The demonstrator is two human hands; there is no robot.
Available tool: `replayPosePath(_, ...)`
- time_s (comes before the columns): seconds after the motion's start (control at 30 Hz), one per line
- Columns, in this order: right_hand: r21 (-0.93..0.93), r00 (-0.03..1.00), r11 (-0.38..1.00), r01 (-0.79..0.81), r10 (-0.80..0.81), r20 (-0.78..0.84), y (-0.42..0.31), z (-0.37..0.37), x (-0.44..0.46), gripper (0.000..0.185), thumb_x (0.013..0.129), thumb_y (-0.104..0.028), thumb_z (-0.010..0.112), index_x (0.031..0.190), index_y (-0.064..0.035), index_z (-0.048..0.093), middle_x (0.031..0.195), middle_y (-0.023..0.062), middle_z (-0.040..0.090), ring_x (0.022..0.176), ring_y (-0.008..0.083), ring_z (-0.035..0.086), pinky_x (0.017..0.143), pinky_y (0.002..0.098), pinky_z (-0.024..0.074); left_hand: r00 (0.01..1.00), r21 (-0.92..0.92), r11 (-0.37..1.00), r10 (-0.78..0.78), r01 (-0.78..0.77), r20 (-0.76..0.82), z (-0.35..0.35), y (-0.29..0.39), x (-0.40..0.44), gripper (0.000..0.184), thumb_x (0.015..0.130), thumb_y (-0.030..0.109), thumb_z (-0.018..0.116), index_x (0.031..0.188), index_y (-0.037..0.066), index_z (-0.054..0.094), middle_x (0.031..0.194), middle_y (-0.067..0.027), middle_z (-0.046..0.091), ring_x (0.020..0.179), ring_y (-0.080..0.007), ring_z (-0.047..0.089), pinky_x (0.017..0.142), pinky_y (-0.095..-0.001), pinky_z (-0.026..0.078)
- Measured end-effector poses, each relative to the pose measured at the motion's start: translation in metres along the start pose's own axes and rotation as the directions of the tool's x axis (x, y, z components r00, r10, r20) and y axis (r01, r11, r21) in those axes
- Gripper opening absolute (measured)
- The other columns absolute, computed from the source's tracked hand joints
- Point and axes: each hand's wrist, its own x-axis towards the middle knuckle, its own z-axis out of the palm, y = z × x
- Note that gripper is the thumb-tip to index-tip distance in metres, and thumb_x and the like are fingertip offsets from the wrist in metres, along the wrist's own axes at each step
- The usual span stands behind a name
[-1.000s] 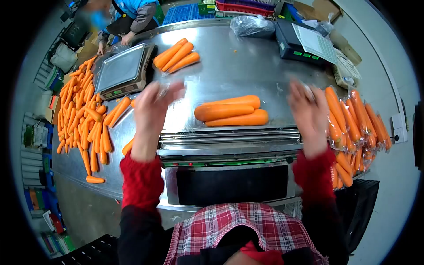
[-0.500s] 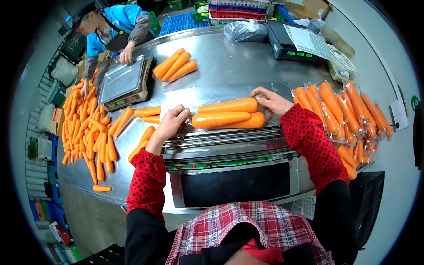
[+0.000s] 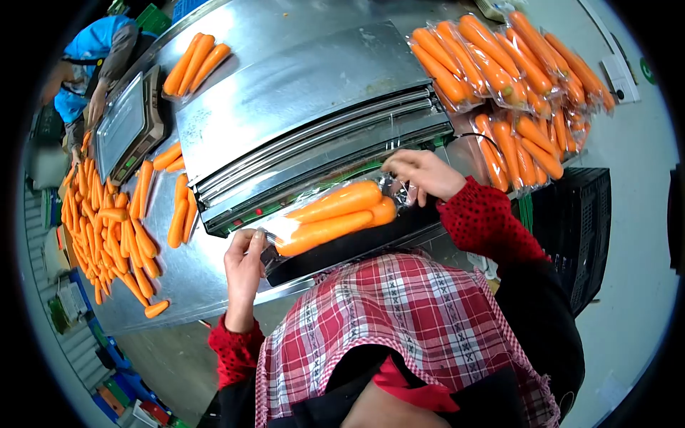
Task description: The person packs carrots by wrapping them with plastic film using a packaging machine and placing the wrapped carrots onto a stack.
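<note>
A clear plastic bag of carrots (image 3: pixel 332 217) is stretched between my two hands, over the dark front part of a metal machine with rollers (image 3: pixel 314 135). My left hand (image 3: pixel 245 267) pinches the bag's left end between thumb and fingers. At the other end, my right hand (image 3: pixel 424 175) has its fingers curled on the loose, crumpled plastic. Three carrots show through the film, lying side by side and tilted up to the right.
Several bagged carrots (image 3: pixel 510 64) are piled at the right. Loose carrots (image 3: pixel 107 228) heap up at the left beside a scale (image 3: pixel 132 128), where a co-worker (image 3: pixel 96 57) in blue reaches in. Another carrot bundle (image 3: pixel 196 64) lies behind. A black crate (image 3: pixel 571 228) stands right.
Both hands have brought the bag of carrots off the machine's top, over the rollers and nearer my body. The camera view has turned and shifted.
</note>
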Motion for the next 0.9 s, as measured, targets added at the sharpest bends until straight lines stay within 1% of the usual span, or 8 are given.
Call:
replayPosePath(0.1,0.21,0.978,0.968,0.138,-0.099,-0.183,0.042,0.005,-0.008,0.03,0.096,-0.024,0.055,0.113,-0.0005,0.059,0.084,0.0098,0.064,0.056,0.0119,0.06,0.05,0.0223,0.0504,0.967,-0.083,0.993,0.064,-0.087,-0.246,0.004,-0.021,0.004,0.018,0.094,0.02,0.06,0.092,0.002,0.061,0.067,0.0009,0.053,0.05,-0.0019,0.04,0.043,-0.0188,0.029)
replayPosePath(0.33,0.198,0.793,0.9,0.388,-0.216,-0.57,0.072,0.043,0.011,0.022,0.096,-0.02,0.054,0.085,-0.0017,0.061,0.06,-0.0003,0.052,0.045,0.0077,0.045,0.04,0.023,0.0341,0.985,-0.202,0.979,-0.023,-0.012,-0.17,-0.005,-0.042,0.018,0.027,0.096,0.023,0.058,0.077,0.004,0.057,0.054,0.0067,0.04,0.045,-0.0021,0.034,0.041,-0.0208,0.023)
replayPosePath(0.4,0.445,0.875,0.848,0.288,-0.044,-0.482,0.06,0.034,-0.025,0.027,0.097,-0.021,0.052,0.076,-0.0048,0.054,0.054,-0.0057,0.036,0.039,0.0031,0.027,0.036,0.0237,0.0206,0.978,-0.178,0.972,-0.177,0.155,-0.114,-0.014,-0.029,-0.007,0.025,0.093,0.025,0.062,0.076,0.006,0.057,0.054,0.0084,0.038,0.043,-0.0011,0.03,0.04,-0.0209,0.022)
replayPosePath(0.57,0.465,0.936,0.857,-0.222,0.321,-0.145,0.126,0.036,-0.083,0.024,0.095,-0.022,0.056,0.082,-0.0017,0.058,0.057,-0.0003,0.045,0.038,0.0064,0.032,0.036,0.0246,0.0241,0.828,-0.082,0.841,-0.504,0.536,0.245,-0.02,-0.078,-0.071,0.023,0.092,0.021,0.059,0.077,0.004,0.057,0.063,0.0011,0.05,0.054,-0.0075,0.045,0.045,-0.0232,0.035)
replayPosePath(0.6,0.409,0.922,0.843,-0.35,0.388,-0.011,0.142,0.039,-0.076,0.023,0.094,-0.022,0.057,0.089,0.0005,0.062,0.059,0.0021,0.05,0.041,0.0083,0.038,0.037,0.0259,0.029,0.83,-0.043,0.868,-0.458,0.495,0.319,-0.011,-0.099,-0.073,0.023,0.092,0.021,0.059,0.078,0.003,0.057,0.065,-0.0005,0.051,0.055,-0.0082,0.046,0.046,-0.024,0.036)
replayPosePath(0.67,0.166,0.986,0.976,-0.141,0.123,0.114,0.209,0.076,-0.028,0.026,0.092,-0.021,0.059,0.106,0.0005,0.063,0.094,0.0048,0.066,0.088,0.0144,0.062,0.076,0.0279,0.0508,0.832,-0.084,0.911,-0.328,0.405,0.447,0.011,-0.122,-0.074,0.022,0.091,0.021,0.06,0.08,0.002,0.057,0.069,-0.0037,0.053,0.056,-0.0097,0.047,0.048,-0.0254,0.038)
replayPosePath(0.8,0.541,0.948,0.831,0.132,-0.265,0.176,0.197,0.102,-0.017,0.032,0.094,-0.03,0.057,0.106,-0.0021,0.065,0.092,0.0035,0.067,0.083,0.0075,0.06,0.071,0.0251,0.05,0.801,-0.405,0.892,0.087,0.202,0.592,0.036,-0.097,-0.051,0.023,0.09,0.022,0.061,0.083,0.0,0.058,0.078,-0.0101,0.058,0.06,-0.0126,0.051,0.053,-0.0283,0.042)
replayPosePath(0.9,0.884,0.765,0.464,-0.053,-0.55,0.335,0.129,0.109,-0.033,0.019,0.093,-0.02,0.057,0.096,-0.0017,0.061,0.085,0.0022,0.059,0.08,0.0107,0.056,0.072,0.0272,0.0467,0.563,-0.722,0.68,0.55,0.126,0.617,0.054,-0.067,-0.018,0.025,0.089,0.022,0.062,0.085,-0.002,0.058,0.084,-0.0149,0.061,0.062,-0.0148,0.053,0.057,-0.0305,0.044)
